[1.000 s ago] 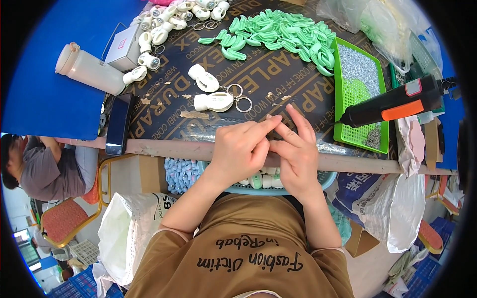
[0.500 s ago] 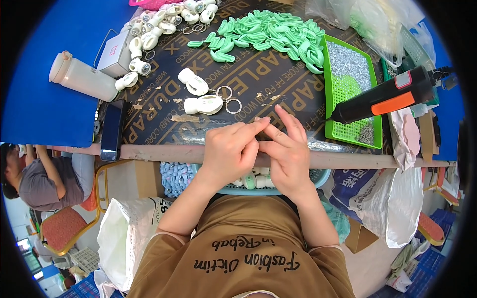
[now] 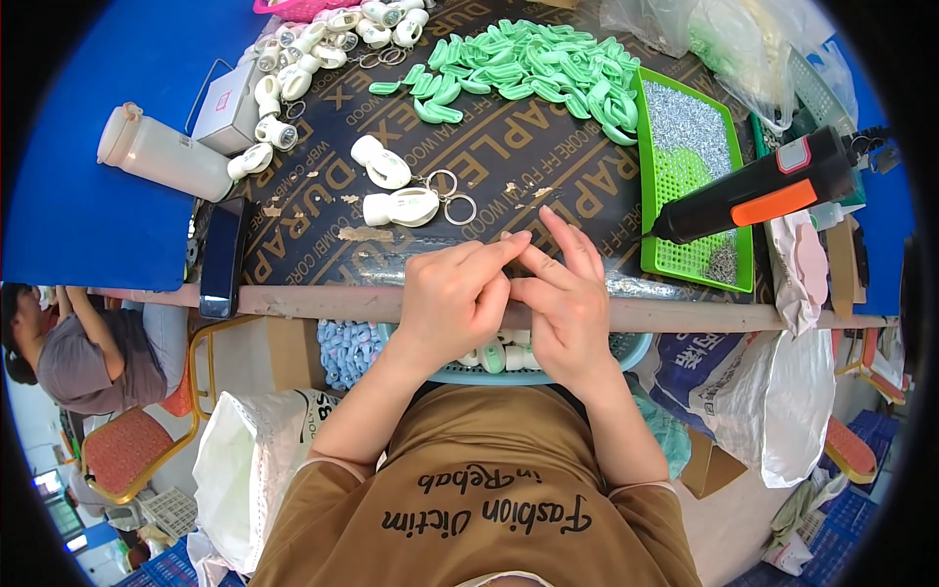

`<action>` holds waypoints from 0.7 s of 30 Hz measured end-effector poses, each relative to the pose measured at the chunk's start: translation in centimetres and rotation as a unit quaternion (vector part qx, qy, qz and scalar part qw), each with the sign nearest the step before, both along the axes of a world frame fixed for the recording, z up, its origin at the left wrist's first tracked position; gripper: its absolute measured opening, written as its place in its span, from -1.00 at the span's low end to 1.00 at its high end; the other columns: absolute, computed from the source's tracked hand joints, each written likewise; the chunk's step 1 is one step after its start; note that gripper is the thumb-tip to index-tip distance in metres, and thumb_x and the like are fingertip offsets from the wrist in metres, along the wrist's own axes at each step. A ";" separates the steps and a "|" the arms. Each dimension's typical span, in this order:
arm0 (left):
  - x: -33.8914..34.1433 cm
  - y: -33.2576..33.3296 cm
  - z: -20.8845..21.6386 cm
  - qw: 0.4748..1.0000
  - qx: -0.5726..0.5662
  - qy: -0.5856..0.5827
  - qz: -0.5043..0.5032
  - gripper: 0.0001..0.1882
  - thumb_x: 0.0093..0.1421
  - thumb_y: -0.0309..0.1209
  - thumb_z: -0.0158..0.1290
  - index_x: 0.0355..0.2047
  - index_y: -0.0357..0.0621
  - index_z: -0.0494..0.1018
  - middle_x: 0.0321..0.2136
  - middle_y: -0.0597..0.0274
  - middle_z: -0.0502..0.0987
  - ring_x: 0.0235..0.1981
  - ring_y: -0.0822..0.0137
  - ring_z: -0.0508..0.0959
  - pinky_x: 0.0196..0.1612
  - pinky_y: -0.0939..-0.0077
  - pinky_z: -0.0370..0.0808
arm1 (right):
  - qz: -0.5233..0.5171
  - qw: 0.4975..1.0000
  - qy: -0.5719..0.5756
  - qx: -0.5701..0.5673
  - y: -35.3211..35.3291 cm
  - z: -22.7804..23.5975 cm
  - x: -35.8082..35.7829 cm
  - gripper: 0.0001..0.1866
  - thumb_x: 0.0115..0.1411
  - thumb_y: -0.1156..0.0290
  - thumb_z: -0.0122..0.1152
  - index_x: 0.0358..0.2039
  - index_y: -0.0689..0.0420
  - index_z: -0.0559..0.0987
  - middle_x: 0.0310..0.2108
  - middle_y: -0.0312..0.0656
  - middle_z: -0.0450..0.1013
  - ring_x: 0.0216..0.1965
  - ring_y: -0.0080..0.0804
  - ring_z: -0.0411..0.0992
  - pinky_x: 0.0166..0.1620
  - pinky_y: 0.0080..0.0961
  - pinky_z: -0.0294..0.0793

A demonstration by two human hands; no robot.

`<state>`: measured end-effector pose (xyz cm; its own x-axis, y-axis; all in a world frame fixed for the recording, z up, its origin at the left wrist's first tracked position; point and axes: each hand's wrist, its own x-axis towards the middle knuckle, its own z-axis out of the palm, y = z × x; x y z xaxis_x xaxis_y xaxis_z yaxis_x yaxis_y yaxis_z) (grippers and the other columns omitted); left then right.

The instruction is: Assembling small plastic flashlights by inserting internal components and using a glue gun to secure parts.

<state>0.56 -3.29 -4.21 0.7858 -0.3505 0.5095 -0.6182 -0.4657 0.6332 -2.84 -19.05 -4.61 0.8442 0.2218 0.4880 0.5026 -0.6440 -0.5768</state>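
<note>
My left hand (image 3: pixel 452 298) and my right hand (image 3: pixel 569 308) meet above the near table edge. The left fingers are curled in a pinch, its index fingertip against the right hand's fingers. Several right fingers are stretched out and apart. Anything small between the fingertips is hidden. Just beyond lie two white keychain lights: one (image 3: pixel 403 207) with a metal key ring (image 3: pixel 460 208), the other (image 3: pixel 380 162) slightly farther off. Across the far table spreads a pile of mint-green curved plastic pieces (image 3: pixel 548 73).
At right, a black electric screwdriver (image 3: pixel 753 191) with an orange switch hangs over a lime-green tray (image 3: pixel 675 269) of small silver screws. At left are a phone (image 3: pixel 223 256), a pale bottle (image 3: pixel 164 152), a white box (image 3: pixel 227 106) and more keychain lights (image 3: pixel 293 76). A blue basket (image 3: pixel 626 350) sits below the edge.
</note>
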 end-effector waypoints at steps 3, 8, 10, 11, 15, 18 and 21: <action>0.1 0.0 -0.1 1.000 0.002 -0.002 0.000 -0.55 -0.07 -0.70 -0.07 -0.16 -0.18 0.59 -0.60 0.14 0.54 -0.67 0.32 0.49 -0.56 0.49 0.41 | 0.000 1.000 0.001 -0.001 0.0 0.0 0.0 -0.78 -0.06 0.55 0.03 -0.45 0.12 0.64 -0.02 -0.18 0.49 0.22 0.05 0.22 0.24 0.04 0.09; -0.1 -0.7 1.0 0.999 -0.002 0.033 0.015 -0.50 -0.06 -0.70 -0.08 -0.09 -0.13 0.57 -0.58 0.11 0.54 -0.65 0.29 0.51 -0.52 0.48 0.43 | 0.005 1.000 -0.003 0.007 0.1 0.1 0.1 -0.79 -0.07 0.55 0.03 -0.46 0.12 0.63 -0.01 -0.18 0.49 0.22 0.03 0.23 0.23 0.03 0.09; 0.2 -0.7 0.7 0.999 -0.025 0.048 -0.002 -0.47 -0.03 -0.69 -0.09 -0.02 -0.09 0.54 -0.54 0.10 0.55 -0.61 0.26 0.53 -0.47 0.47 0.46 | 0.024 1.000 0.008 -0.011 0.2 0.0 0.2 -0.79 -0.07 0.54 0.02 -0.45 0.12 0.62 0.00 -0.18 0.49 0.20 0.02 0.25 0.23 0.01 0.11; 0.2 -0.2 0.1 0.999 0.015 0.039 -0.013 -0.46 -0.02 -0.69 -0.09 0.00 -0.08 0.52 -0.51 0.09 0.56 -0.57 0.23 0.55 -0.44 0.46 0.47 | 0.022 1.000 0.007 -0.014 0.2 0.2 0.2 -0.79 -0.07 0.54 0.03 -0.44 0.13 0.62 0.00 -0.18 0.48 0.19 0.02 0.27 0.23 0.00 0.11; 0.5 0.0 0.3 0.966 -0.200 0.161 -0.023 -0.63 0.25 -0.55 -0.16 0.02 -0.15 0.48 -0.53 0.28 0.47 -0.53 0.54 0.41 -0.46 0.63 0.32 | 0.030 0.998 0.030 0.053 -0.2 0.7 -0.1 -0.69 -0.03 0.60 0.03 -0.26 0.11 0.61 0.02 -0.12 0.46 0.10 -0.01 0.33 0.15 -0.13 0.25; 0.9 0.5 1.5 0.903 -0.326 0.277 -0.034 -0.67 0.40 -0.37 -0.22 0.05 -0.17 0.41 -0.60 0.48 0.27 -0.59 0.66 0.20 -0.54 0.76 0.12 | -0.008 0.966 0.124 0.228 0.3 1.9 -0.6 -0.67 0.09 0.68 0.04 -0.12 0.19 0.55 -0.12 -0.08 0.46 -0.13 -0.23 0.43 -0.06 -0.40 0.43; 1.2 0.5 1.9 0.819 -0.421 0.379 -0.095 -0.70 0.40 -0.30 -0.15 0.05 -0.14 0.37 -0.53 0.43 0.34 -0.57 0.68 0.27 -0.54 0.81 0.18 | 0.003 0.946 0.133 0.296 1.1 3.1 -0.8 -0.73 0.10 0.65 0.15 -0.14 0.23 0.53 -0.19 -0.12 0.44 -0.20 -0.39 0.43 -0.11 -0.50 0.43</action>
<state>1.73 -2.77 -2.36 0.9603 -0.2779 0.0250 0.0897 0.3922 0.9155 -3.63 -17.95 -1.55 0.9538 -0.0177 0.2998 0.2928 -0.1665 -0.9416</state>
